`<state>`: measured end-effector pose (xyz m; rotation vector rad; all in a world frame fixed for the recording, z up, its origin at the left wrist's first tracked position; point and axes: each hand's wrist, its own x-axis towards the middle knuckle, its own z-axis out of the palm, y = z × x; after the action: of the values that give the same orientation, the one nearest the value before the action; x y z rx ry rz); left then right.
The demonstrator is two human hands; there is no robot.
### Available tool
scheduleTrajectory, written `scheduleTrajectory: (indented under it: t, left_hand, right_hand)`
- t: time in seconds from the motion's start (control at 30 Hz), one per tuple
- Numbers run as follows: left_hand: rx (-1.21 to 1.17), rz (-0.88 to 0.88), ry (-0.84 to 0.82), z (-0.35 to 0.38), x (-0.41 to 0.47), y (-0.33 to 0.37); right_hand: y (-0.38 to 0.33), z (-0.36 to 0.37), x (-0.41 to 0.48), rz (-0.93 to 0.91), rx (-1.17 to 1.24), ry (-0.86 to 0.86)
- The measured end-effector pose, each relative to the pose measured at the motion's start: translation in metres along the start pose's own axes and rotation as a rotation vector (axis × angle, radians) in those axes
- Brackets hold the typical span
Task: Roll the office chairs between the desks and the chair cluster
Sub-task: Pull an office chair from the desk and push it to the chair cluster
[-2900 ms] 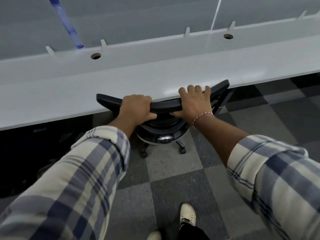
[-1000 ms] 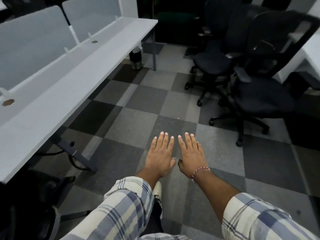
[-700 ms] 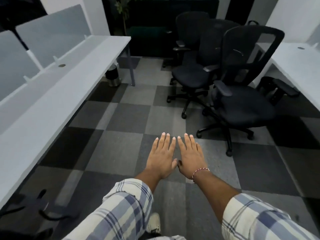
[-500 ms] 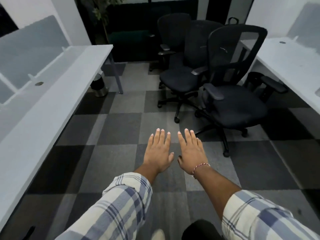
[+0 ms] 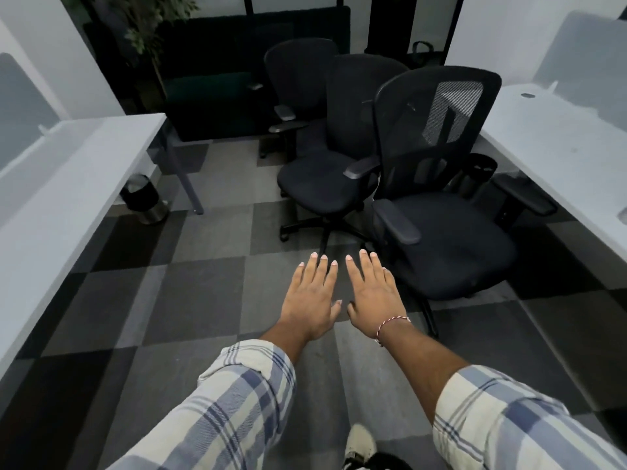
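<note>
Grip on the last chair is gone: left hand (image 5: 310, 296) and right hand (image 5: 373, 293) hover with fingers (image 5: 321, 271) straight and empty, probably heading for the mesh chair (image 5: 451, 245).

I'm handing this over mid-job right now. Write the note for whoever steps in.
Left hand: open, fingers straight, holding nothing.
Right hand: the same, close beside it.
Chairs: three stand clustered ahead. The black mesh-backed office chair is nearest, just right of the hands. The black padded office chair is behind it and the third black chair is farthest back.
Desks: the left white desk and right white desk flank the aisle.
Done: cannot tell, as no chair shows at either desk here.
Left: probably grip the nearest chair and roll it to a desk.
</note>
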<state>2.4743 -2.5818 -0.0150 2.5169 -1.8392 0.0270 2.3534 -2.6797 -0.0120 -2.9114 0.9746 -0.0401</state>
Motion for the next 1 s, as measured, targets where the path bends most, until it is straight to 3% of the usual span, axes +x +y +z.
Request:
scheduleTrajectory:
  t: [0.47, 1.0]
  left_hand:
    - [-0.047, 0.065, 0.085, -0.002, 0.234, -0.049]
    - [-0.019, 0.285, 0.143, -0.013, 0.478, -0.148]
  right_hand:
    - [0.091, -0.018, 0.208, 0.050, 0.026, 0.072]
    - [0.125, -0.033, 0.431, 0.286, 0.082, 0.212]
